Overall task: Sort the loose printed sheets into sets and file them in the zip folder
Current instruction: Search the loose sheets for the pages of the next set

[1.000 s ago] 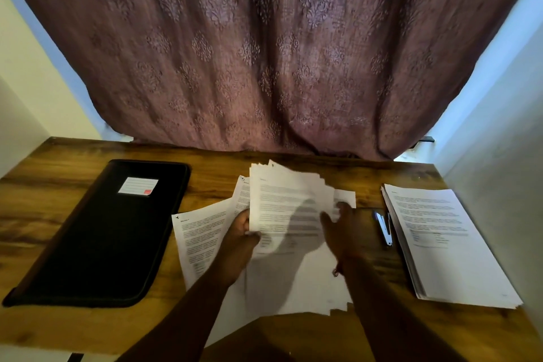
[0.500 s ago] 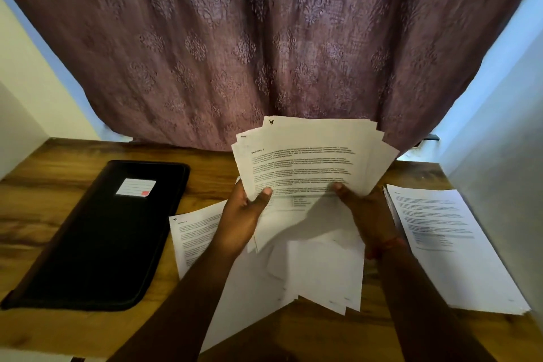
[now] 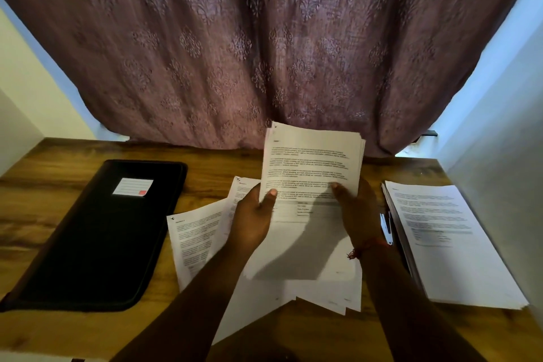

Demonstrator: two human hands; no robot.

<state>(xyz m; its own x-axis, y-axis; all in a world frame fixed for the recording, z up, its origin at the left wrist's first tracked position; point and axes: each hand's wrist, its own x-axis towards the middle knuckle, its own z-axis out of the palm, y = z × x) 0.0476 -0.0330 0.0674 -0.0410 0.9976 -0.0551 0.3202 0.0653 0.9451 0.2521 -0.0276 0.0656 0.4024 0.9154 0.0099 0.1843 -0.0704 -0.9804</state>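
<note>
A bundle of printed sheets (image 3: 311, 164) stands tilted up above the table's middle. My left hand (image 3: 254, 214) grips its left edge with the thumb on the front. My right hand (image 3: 357, 211) holds its right side, thumb pressed on the front page. Under the hands more loose printed sheets (image 3: 195, 241) lie fanned on the wood. The black zip folder (image 3: 102, 238) lies zipped and flat at the left, with a white label on its cover. A neat stack of printed sheets (image 3: 449, 244) rests at the right.
A stapler (image 3: 385, 228) lies between the loose sheets and the right stack. A patterned curtain (image 3: 264, 47) hangs behind the wooden table (image 3: 44, 182). White walls close in on both sides.
Both hands lifted the fanned bundle off the table and squared it into a tighter, more upright stack. The right hand moved from the table sheets to the bundle's right side.
</note>
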